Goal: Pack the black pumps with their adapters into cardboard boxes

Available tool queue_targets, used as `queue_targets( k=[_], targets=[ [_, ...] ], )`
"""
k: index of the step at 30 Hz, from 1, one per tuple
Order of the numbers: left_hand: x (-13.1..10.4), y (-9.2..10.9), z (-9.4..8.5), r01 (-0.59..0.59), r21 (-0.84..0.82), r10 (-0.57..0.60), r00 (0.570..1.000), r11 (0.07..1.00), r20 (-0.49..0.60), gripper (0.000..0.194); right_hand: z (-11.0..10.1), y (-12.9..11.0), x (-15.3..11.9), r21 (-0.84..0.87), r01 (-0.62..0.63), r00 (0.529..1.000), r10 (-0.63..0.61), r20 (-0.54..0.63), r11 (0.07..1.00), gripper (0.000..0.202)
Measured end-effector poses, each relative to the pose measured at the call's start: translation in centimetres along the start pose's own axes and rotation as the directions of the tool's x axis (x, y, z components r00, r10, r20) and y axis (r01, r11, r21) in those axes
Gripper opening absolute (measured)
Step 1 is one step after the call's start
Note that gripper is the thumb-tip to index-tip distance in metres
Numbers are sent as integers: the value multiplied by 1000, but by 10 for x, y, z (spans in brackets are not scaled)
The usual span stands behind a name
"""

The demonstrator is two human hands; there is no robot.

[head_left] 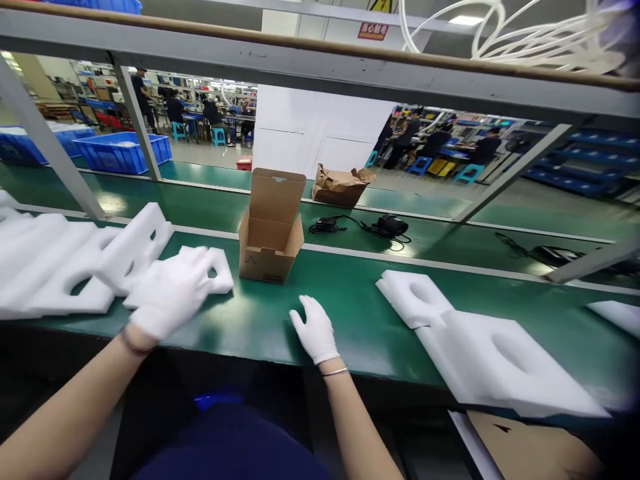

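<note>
My left hand (170,293), in a white glove, is closed over a white foam insert (220,272) with a round hole. The fingertips are partly lost against the white foam. More foam inserts (75,260) lie piled beside this hand at the left. An upright cardboard box (267,263) with its lid raised stands between and beyond my hands; its visible inside is bare cardboard. My right hand (316,330), also gloved, is by the table's front edge, thumb and fingers apart, holding nothing.
Further foam pieces (500,353) lie at the right on the green table (350,287). Behind the box are black adapters with cables (387,227) and a torn brown carton (343,187). A metal shelf frame (320,67) crosses overhead. Blue bins (125,152) stand back left; people work far off.
</note>
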State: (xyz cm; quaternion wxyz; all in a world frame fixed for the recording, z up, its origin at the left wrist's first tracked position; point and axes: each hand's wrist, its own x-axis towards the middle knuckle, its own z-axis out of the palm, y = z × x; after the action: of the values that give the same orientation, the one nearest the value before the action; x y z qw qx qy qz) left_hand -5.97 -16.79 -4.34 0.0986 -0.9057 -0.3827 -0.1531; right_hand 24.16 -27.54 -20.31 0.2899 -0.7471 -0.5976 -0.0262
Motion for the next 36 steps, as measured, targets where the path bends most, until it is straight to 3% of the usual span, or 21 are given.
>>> queue_targets(
  k=[1, 3, 4, 7, 11, 15, 17, 21, 23, 26, 29, 33, 36],
  targets=[
    [22, 20, 2, -70, 45, 71, 997, 996, -19, 30, 1, 15, -11, -90, -57, 996, 63, 62, 994, 49],
    [69, 52, 15, -155, 56, 156, 988, 986, -1, 51, 1, 34, -31, -213, -75, 987, 103, 125, 974, 50],
    [90, 63, 25, -136, 60, 133, 989, 989, 59, 57, 0, 39, -39, -237, -61, 987, 93, 127, 970, 50],
    [130, 80, 48, -75, 62, 68, 992, 995, 108, 47, -6, 39, -53, -219, -43, 994, 64, 91, 975, 47],
    [130, 93, 59, -8, 75, 6, 1000, 997, 24, 60, -13, 31, -51, -159, -68, 995, 78, 57, 985, 43],
    [112, 105, 67, -158, 126, 170, 981, 979, -94, 62, -12, 33, -46, -140, -82, 993, 92, 70, 987, 44],
    [113, 104, 70, -172, 167, 185, 981, 971, -62, 64, -12, 36, -49, -143, -101, 991, 112, 70, 985, 45],
    [133, 83, 70, -8, 203, -8, 997, 979, 78, 58, -29, 49, -58, -172, -186, 978, 199, 64, 968, 44],
    [144, 65, 68, 2, 212, -26, 994, 977, 108, 49, -46, 60, -50, -150, -213, 959, 236, 155, 965, 41],
    [150, 39, 67, -23, 221, -7, 990, 975, 138, 44, -69, 77, 3, -58, -245, 904, 250, 347, 968, 37],
    [149, 18, 68, -53, 219, 19, 988, 974, 156, 45, -65, 80, 107, -32, -275, 898, 269, 348, 961, 43],
    [146, 1, 71, -80, 245, 41, 986, 966, 159, 51, -4, 46, 255, -29, -253, 924, 251, 288, 967, 48],
    [144, -4, 76, -94, 284, 51, 987, 954, 156, 55, 48, 11, 324, 17, -250, 934, 236, 268, 968, 54]
  ],
)
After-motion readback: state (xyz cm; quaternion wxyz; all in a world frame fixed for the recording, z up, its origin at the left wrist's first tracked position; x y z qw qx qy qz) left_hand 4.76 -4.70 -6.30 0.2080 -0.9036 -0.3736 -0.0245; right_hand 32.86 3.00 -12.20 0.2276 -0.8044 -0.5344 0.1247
